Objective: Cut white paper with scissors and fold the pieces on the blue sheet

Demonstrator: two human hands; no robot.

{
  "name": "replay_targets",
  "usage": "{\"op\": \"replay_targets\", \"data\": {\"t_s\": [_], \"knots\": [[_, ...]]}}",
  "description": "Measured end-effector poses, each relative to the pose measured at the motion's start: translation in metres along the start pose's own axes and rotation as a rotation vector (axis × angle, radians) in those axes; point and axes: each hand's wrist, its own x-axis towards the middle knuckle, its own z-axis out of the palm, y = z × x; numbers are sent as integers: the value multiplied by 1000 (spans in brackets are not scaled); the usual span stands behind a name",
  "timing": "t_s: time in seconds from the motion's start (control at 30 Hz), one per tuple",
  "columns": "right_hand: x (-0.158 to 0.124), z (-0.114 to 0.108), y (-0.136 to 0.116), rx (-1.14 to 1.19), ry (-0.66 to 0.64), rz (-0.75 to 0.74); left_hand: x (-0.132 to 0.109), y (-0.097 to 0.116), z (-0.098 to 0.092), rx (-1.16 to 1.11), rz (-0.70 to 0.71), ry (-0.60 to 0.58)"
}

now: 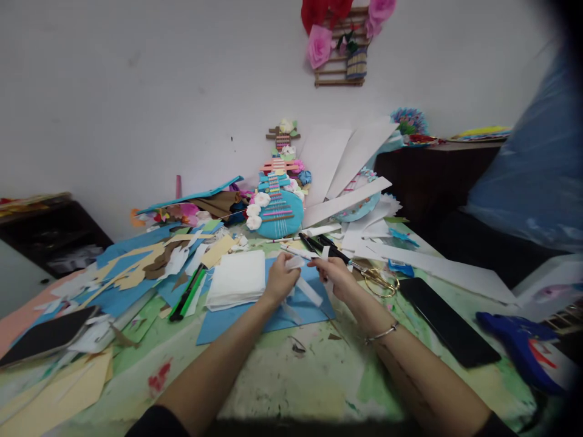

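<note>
A paint-smeared tabletop (291, 376) is littered with paper; over a blue sheet (314, 312) the left hand (281, 278) and right hand (336, 274) both pinch a white paper strip (308, 290), gold-handled scissors (380, 280) at three o'clock.

Table (291, 388): pale green top, stained with paint and worn pale in patches. Wall (136, 91) behind the table: plain white, scuffed, with a few small dark marks, evenly and softly lit. Wooden rack (339, 73): fixed to the wall, high above the table's far edge. Dark cabinet (437, 176): right of the table, against the wall. Second dark cabinet (50, 233): left of the table. Blue plastic sheet (537, 164): well right of the table, blurred.
</note>
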Motion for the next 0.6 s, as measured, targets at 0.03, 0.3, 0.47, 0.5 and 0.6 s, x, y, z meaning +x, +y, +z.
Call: {"op": "replay_targets", "data": {"t_s": [0.03,0.3,0.47,0.5,0.6], "knots": [[-2,3,1,23,-18,5,0,2,0,-166,-31,42],[-27,36,10,126,-289,-30,-7,12,4,-673,-23,180],[-26,37,14,88,-438,-205,-7,13,-2,-797,-26,95],[-24,36,15,64,-450,-209,-7,14,-3,-825,-21,76],[-22,34,20,19,-427,-141,-5,13,-8,-929,-59,37]]}}
